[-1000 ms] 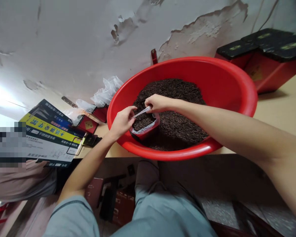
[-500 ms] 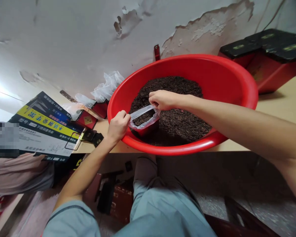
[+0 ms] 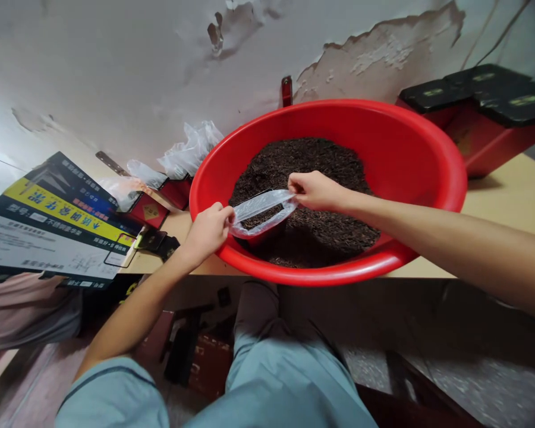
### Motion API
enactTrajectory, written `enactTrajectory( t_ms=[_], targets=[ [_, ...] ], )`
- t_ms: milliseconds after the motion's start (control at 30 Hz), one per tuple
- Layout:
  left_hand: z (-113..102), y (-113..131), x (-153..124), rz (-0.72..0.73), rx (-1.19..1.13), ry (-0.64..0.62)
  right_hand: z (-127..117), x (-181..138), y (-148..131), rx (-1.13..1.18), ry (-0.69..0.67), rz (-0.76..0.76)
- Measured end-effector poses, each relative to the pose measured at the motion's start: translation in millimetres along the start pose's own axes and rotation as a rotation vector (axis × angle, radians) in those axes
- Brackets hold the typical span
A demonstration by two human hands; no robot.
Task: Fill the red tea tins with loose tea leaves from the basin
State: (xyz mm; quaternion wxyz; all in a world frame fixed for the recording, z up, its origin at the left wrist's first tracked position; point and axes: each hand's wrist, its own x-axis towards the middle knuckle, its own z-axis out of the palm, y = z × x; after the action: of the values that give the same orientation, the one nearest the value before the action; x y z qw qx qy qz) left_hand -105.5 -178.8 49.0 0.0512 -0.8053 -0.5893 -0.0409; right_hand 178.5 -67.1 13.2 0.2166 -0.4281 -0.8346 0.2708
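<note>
A big red plastic basin holds a heap of dark loose tea leaves. At the basin's near left side sits a small red box lined with a clear plastic bag, part filled with leaves. My left hand pinches the bag's left edge at the basin rim. My right hand pinches the bag's right edge above the leaves. Between them the bag's mouth is stretched wide.
The basin rests on a beige table against a peeling wall. Red boxes with black lids stand at the back right. Crumpled clear bags, small red boxes and printed flat cartons lie to the left. My legs are below.
The bag's mouth was pinched nearly closed a second ago. Both hands have drawn apart, my right hand moving right, and the mouth is now pulled wide.
</note>
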Motion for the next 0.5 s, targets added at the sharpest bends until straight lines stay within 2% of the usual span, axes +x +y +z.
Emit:
enactTrajectory(
  t_ms=[100,167,233,300,433,500],
  targets=[
    [8,-6,-1,-0.092,-0.287,0.084,-1,1,2,0.549,-0.073,0.153],
    [10,-9,-1,-0.147,-0.553,0.029,-4,1,4,0.783,-0.128,0.186],
    [7,-11,-1,-0.219,-0.77,-0.015,-7,0,3,0.876,-0.136,0.19],
    [0,-13,-1,-0.299,-0.882,0.031,-11,-1,1,0.919,-0.109,0.186],
    [-14,-24,-2,-0.393,-0.958,0.206,-22,-3,0,1.005,0.018,0.123],
    [-16,-32,-3,-0.368,-0.908,0.221,-27,-2,7,0.985,0.104,0.091]
  ],
)
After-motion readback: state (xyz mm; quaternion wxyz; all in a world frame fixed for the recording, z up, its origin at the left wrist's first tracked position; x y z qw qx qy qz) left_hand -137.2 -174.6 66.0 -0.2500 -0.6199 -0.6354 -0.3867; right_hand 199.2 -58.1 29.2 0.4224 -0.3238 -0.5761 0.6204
